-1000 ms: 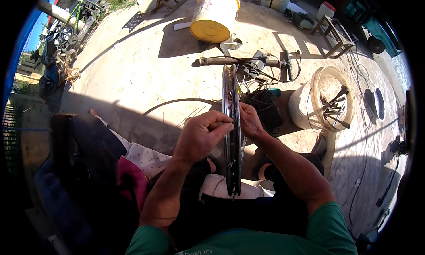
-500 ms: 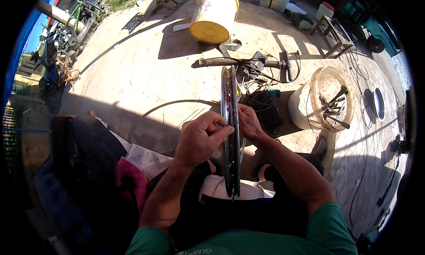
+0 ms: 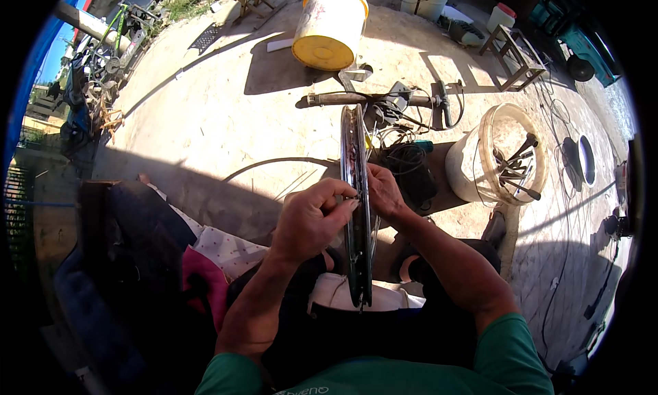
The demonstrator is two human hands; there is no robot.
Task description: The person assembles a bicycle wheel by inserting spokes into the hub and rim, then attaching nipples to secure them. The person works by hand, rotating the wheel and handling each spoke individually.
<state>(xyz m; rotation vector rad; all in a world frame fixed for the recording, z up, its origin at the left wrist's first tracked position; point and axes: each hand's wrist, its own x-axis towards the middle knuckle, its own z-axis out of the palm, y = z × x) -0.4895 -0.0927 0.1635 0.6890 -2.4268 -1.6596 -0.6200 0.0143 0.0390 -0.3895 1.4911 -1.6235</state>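
Observation:
A metal bicycle wheel rim stands upright before me, edge-on, its outer channel with a row of holes facing me. Its lower end is at my lap. At the rim's left side my left hand is closed, thumb and forefinger pinched at the channel; a tiny part shows at the fingertips, too small to name. My right hand is closed against the rim's right side, its fingertips partly hidden behind it. Thin spokes show just right of the rim, below that hand.
A white bucket holding several tools stands at the right. Beyond the rim lie a metal bar and tangled dark cables. Farther off are a yellow-bottomed bucket and a small wooden stool frame. Scrap parts are piled far left.
My left hand's thumb and forefinger have shifted slightly at the rim's channel, and a tiny part now shows at their tips. The right hand and the rim have hardly moved.

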